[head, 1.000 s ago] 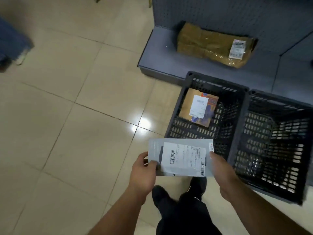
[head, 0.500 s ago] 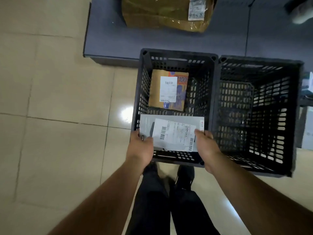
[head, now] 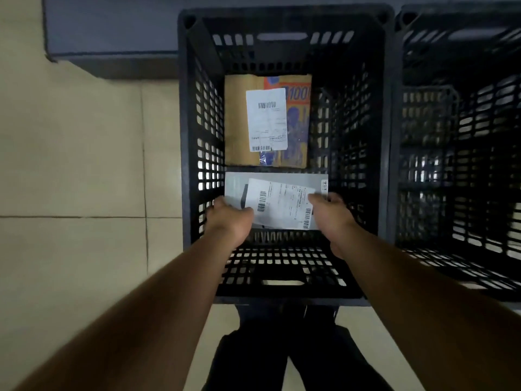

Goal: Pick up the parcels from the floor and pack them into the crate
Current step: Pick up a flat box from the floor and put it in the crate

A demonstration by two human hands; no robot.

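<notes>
Head view, both arms reach into black crate (head: 191,136). Grey parcel (head: 277,204) sits inside crate, held flat between the hands: left hand (head: 229,221) grips its 9 o'clock edge, thumb on top; right hand (head: 332,214) grips its 3 o'clock edge, fingers closed over the label. Whether parcel touches crate floor: cannot tell. Brown parcel (head: 239,122) lies just beside at 12 o'clock. Second crate (head: 456,153) at 3 o'clock.

The crate (head: 282,266) is black matt plastic with slotted walls. The brown parcel (head: 239,122) looks like rough cardboard under a smooth white paper label (head: 266,119). The grey parcel (head: 234,184) is smooth. The floor (head: 70,150) is glossy beige tile.
</notes>
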